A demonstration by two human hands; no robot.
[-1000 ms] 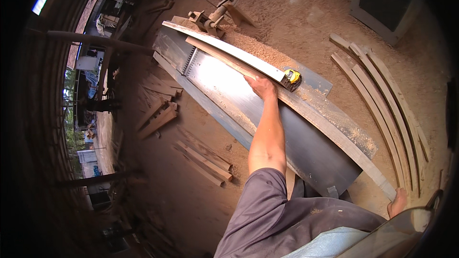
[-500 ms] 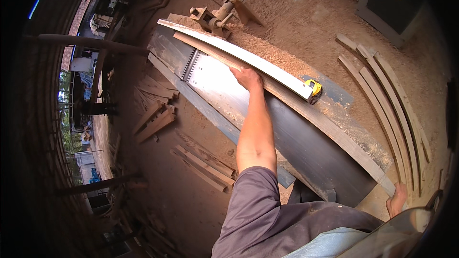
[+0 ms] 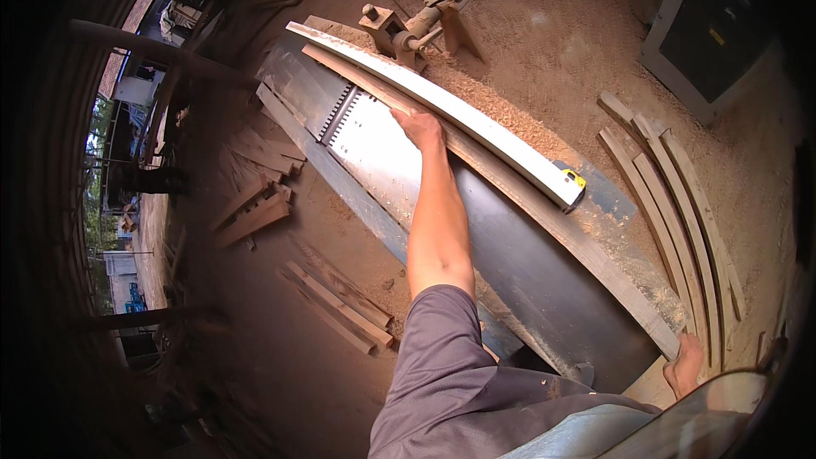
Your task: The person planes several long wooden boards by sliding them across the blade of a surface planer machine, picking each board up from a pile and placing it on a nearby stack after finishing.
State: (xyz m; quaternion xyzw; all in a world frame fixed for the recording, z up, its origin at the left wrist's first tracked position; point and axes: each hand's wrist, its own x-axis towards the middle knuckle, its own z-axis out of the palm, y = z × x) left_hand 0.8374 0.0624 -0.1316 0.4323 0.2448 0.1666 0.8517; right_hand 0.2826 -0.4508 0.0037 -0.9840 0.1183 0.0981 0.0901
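A long wooden board (image 3: 540,201) lies on the smooth metal bed of a jointer (image 3: 544,263), along its pale fence (image 3: 476,123). My left hand (image 3: 421,129) is closed over the board's upper part, just past the slotted cutter area (image 3: 340,115), with its thumb side toward the fence. At the near right end, my right hand (image 3: 684,365) grips the board's tip; some of its fingers are hidden. A yellow tape measure (image 3: 575,179) sits at the fence's near end.
Several curved wooden strips (image 3: 671,212) lie on the right. Sawdust covers the floor beside a metal bracket with a round handle (image 3: 416,25). Wood offcuts (image 3: 255,212) and more strips (image 3: 336,306) lie on the left. A dark framed panel (image 3: 714,34) stands at upper right.
The board and both hands have slid up and left along the fence, across the bed. The view has also shifted slightly.
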